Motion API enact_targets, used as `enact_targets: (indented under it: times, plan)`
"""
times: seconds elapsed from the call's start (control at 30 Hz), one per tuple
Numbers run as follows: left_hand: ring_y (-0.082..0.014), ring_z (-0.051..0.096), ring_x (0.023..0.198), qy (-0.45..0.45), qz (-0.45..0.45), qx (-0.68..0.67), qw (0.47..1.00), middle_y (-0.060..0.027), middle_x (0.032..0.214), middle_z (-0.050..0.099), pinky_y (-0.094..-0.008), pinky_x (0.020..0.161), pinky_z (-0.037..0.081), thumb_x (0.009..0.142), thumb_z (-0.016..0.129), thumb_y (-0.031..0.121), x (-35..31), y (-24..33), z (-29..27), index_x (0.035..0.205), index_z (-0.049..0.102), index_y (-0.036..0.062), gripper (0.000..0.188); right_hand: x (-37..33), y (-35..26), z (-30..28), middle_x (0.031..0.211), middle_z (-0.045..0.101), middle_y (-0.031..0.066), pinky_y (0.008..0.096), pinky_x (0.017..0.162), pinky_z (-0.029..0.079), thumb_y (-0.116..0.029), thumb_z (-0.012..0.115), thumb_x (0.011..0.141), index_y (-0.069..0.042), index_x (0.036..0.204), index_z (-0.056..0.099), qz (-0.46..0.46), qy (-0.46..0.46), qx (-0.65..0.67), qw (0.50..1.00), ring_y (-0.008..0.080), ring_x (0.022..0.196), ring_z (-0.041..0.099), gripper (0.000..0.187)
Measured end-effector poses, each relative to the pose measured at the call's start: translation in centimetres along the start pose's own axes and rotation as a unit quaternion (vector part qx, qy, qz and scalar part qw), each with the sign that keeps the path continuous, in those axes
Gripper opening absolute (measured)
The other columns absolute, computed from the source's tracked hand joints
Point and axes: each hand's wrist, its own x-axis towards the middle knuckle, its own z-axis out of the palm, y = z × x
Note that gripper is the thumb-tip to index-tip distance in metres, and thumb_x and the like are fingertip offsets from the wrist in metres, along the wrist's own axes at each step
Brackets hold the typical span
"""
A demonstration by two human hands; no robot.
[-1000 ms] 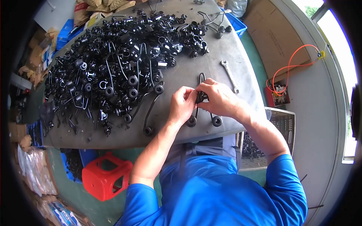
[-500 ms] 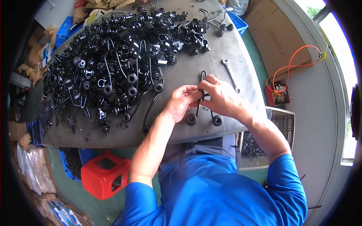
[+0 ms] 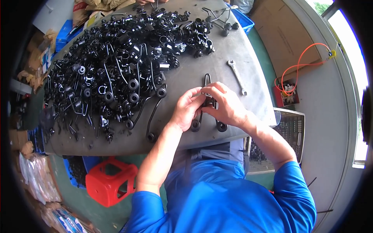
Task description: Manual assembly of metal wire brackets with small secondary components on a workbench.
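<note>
Another person's hand [image 3: 144, 1] has appeared across the table [image 3: 190, 73]; my left hand [image 3: 185, 110] and right hand [image 3: 228, 105] pinch a black fitting [image 3: 210, 102], which uneven pressure could dislodge.

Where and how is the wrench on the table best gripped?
Probably mid-shank: the wrench lies flat, its slim, straight shank running between wider ends. The right hand could come from above, pinching across the shank's long sides, since bare tabletop flanks both.
</note>
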Motion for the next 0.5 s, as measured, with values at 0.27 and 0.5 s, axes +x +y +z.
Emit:
enact_targets:
  times: [0.27,0.5]
  plan:
    - [-0.0234,0.069,0.088,0.070,0.057,0.097,0.991,-0.0167,0.108,0.067,-0.0357,0.077,0.059,0.099,0.059,0.015,-0.9,-0.4,0.8,0.141,0.036,-0.0002,0.050,-2.3,4.7,-3.7,0.095,0.065,0.0089,0.0315,0.072,0.053,-0.009,0.075,0.081,-0.004,0.110,0.066,0.212,0.144,0.100,0.961,0.0182,0.078,0.064,0.030]
    - [-0.0223,0.069,0.087,0.051,0.062,0.135,0.988,-0.0177,0.108,0.064,-0.0321,0.074,0.060,0.098,0.060,0.011,-0.4,0.6,0.8,0.143,0.032,-0.0029,0.055,-3.5,3.5,-1.8,0.092,0.065,0.0133,0.0381,0.074,0.052,-0.017,0.073,0.081,-0.004,0.098,0.070,0.199,0.030,-0.094,0.975,0.0298,0.080,0.064,0.022]
